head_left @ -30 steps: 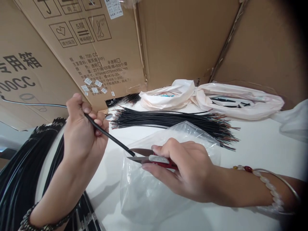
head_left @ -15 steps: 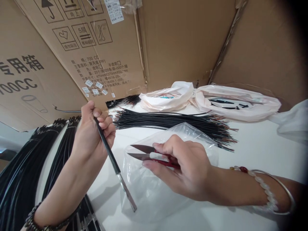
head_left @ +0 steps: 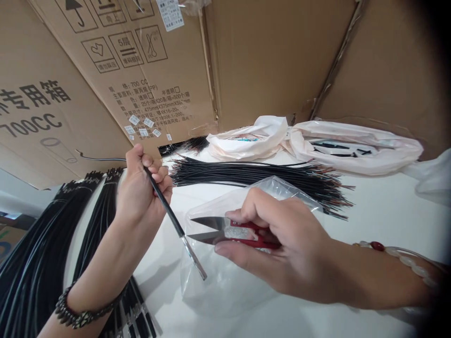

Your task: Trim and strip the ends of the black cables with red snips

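My left hand (head_left: pixel 144 188) is closed around a black cable (head_left: pixel 164 201), which slants down to the right and ends in a silvery, foil-like tip (head_left: pixel 194 258). In my right hand (head_left: pixel 282 239) are red-handled snips (head_left: pixel 259 238). Their two blades stand apart and point left, with the tips close to where the black sheath meets the silvery part. Beneath the snips a clear plastic bag (head_left: pixel 218 286) lies on the white table (head_left: pixel 373 211).
Bundled black wires (head_left: pixel 246 174) with coppery ends lie behind the hands. Thick black cable bundles (head_left: pixel 38 244) fill the left side. Pinkish-white bags (head_left: pixel 394 150) stand open at the back, before cardboard boxes (head_left: pixel 275 61).
The silvery cable end has swung up a little. The blades of the snips are now nearer to the cable, and the view has shifted slightly.
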`<control>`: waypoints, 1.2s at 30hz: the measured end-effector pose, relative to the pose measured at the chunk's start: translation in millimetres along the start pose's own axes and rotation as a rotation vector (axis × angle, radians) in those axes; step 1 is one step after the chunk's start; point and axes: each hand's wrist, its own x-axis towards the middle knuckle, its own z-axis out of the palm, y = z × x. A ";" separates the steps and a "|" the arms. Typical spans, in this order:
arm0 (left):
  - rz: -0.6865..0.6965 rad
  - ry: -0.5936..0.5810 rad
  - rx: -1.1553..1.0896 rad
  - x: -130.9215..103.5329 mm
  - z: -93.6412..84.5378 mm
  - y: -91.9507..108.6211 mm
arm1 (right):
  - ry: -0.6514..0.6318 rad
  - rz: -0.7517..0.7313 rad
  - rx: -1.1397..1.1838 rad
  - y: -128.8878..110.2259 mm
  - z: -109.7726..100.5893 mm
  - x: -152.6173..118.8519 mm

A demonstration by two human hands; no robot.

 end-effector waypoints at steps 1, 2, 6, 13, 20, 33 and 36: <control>-0.004 -0.001 -0.004 0.5 -0.2 -0.4 | -0.024 0.009 -0.005 -0.7 -0.2 0.1; -0.006 -0.003 -0.007 0.8 -0.3 -0.7 | -0.047 0.020 -0.009 -1.2 -0.4 0.2; 0.002 -0.011 0.001 -0.1 0.2 -1.4 | -0.077 0.035 -0.003 -1.7 -1.1 0.7; 0.025 -0.017 0.035 -0.2 -1.4 -3.9 | -0.055 -0.009 -0.045 0.8 1.5 -0.1; 0.055 -0.021 0.036 -0.2 -0.4 -9.6 | -0.062 -0.078 -0.133 2.0 2.2 -2.5; 0.141 0.010 0.093 -2.8 -0.6 -11.5 | 0.000 -0.185 -0.188 7.3 6.6 -2.5; 0.123 0.016 0.075 -0.4 -0.2 -7.9 | 0.019 -0.133 -0.146 8.0 1.1 1.6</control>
